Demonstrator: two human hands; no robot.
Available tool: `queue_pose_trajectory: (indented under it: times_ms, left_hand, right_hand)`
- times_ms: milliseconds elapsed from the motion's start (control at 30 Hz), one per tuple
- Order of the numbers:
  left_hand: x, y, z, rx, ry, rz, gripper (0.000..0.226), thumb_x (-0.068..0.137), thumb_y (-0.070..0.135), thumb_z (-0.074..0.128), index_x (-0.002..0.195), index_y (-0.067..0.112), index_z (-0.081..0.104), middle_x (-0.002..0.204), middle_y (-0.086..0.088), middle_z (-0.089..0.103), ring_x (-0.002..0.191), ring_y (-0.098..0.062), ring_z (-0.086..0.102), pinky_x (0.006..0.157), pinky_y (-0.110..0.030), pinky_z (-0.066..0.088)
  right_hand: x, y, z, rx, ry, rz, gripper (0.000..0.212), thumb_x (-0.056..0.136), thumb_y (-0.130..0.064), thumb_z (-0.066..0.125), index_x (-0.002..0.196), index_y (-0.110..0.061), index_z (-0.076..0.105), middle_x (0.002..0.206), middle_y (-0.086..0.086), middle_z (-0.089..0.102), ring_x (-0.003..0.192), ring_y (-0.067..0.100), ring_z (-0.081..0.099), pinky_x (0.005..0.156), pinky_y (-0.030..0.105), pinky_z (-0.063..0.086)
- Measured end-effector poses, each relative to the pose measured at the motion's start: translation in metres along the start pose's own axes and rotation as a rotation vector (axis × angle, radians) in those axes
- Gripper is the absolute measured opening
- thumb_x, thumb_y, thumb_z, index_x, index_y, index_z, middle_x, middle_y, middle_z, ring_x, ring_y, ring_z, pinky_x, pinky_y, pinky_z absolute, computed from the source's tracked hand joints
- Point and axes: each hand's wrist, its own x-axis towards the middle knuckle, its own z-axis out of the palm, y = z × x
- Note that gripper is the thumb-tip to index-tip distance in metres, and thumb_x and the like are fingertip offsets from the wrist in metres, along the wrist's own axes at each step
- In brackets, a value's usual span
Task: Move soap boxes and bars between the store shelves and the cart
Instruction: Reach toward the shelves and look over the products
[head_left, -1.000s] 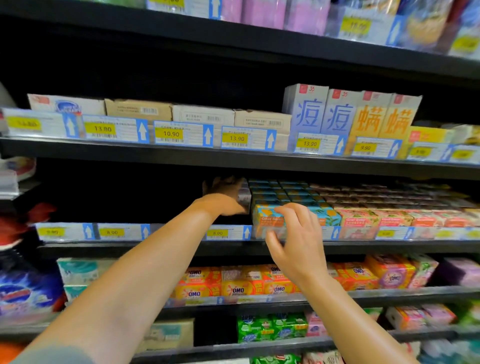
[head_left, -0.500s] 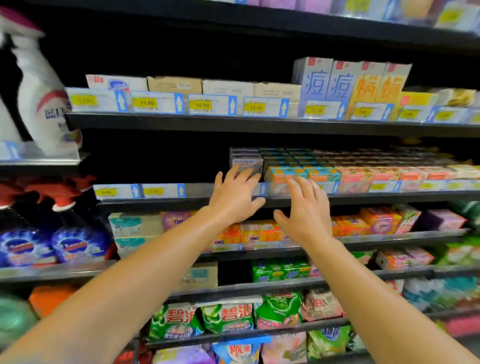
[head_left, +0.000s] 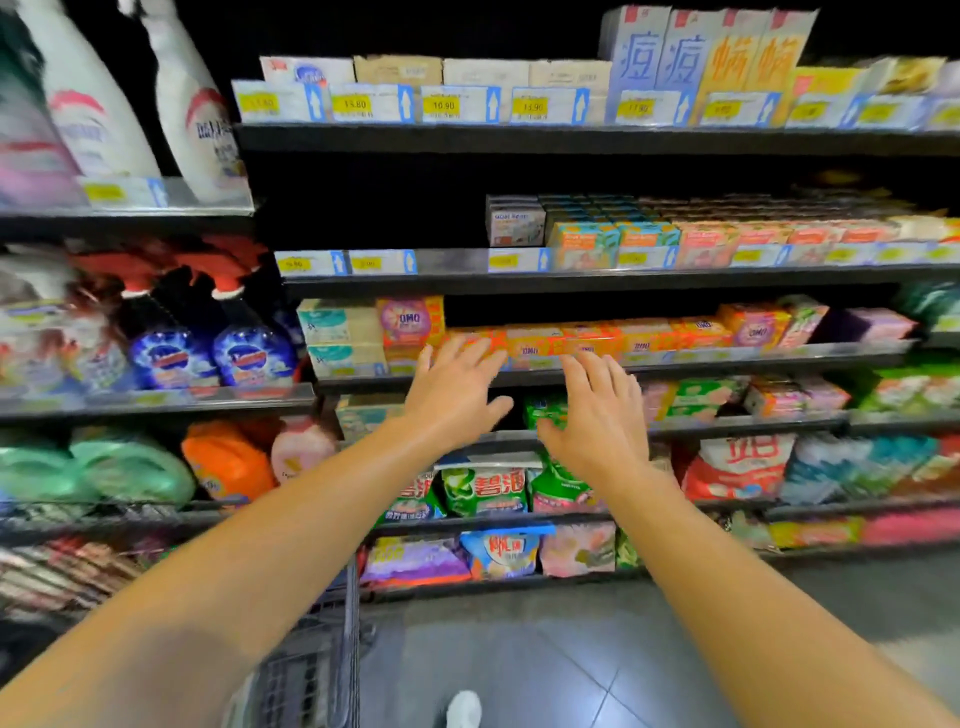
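Both hands hung empty with fingers spread. The left hand (head_left: 453, 396) was nearer the row of orange OMO soap bars (head_left: 587, 340), its fingertips overlapping the row's left end; whether they touched, I could not tell. The row ran left to right just above and beyond the right hand (head_left: 597, 415).

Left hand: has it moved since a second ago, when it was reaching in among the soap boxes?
Yes. The left hand has dropped from the soap-box shelf to the orange OMO soap bars one shelf lower, open and empty.
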Motion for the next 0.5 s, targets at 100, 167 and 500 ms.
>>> queue_pose_trajectory:
  times_ms: [100,167,500]
  left_hand:
    - [-0.039,-0.014,0.009,0.004,-0.026,-0.030,0.067,0.096,0.057,0.044,0.155,0.030,0.024,0.163,0.005,0.017,0.150,-0.024,0.009,0.120,-0.053,0.007]
    - [-0.065,-0.029,0.018,-0.015,-0.058,-0.066,0.067,0.096,0.057,0.044,0.154,0.030,0.023,0.163,0.005,0.017,0.150,-0.024,0.008,0.121,-0.052,0.006]
    - [-0.193,-0.139,0.080,-0.038,-0.159,-0.250,0.069,0.092,0.057,0.049,0.152,0.029,0.029,0.160,0.003,0.026,0.147,-0.027,0.017,0.118,-0.052,0.016]
  right_hand:
    - [-0.023,-0.020,0.012,-0.005,-0.070,-0.026,0.078,0.091,-0.049,0.059,0.154,-0.020,0.023,0.161,0.003,0.022,0.150,0.027,0.011,0.122,0.047,0.011]
    - [-0.037,-0.036,0.023,0.005,-0.128,-0.038,0.079,0.092,-0.050,0.058,0.155,-0.021,0.021,0.162,0.002,0.020,0.151,0.027,0.008,0.123,0.047,0.009]
    - [-0.091,-0.156,0.109,-0.007,-0.385,-0.244,0.080,0.088,-0.046,0.061,0.153,-0.019,0.025,0.160,0.004,0.022,0.149,0.029,0.013,0.122,0.047,0.012]
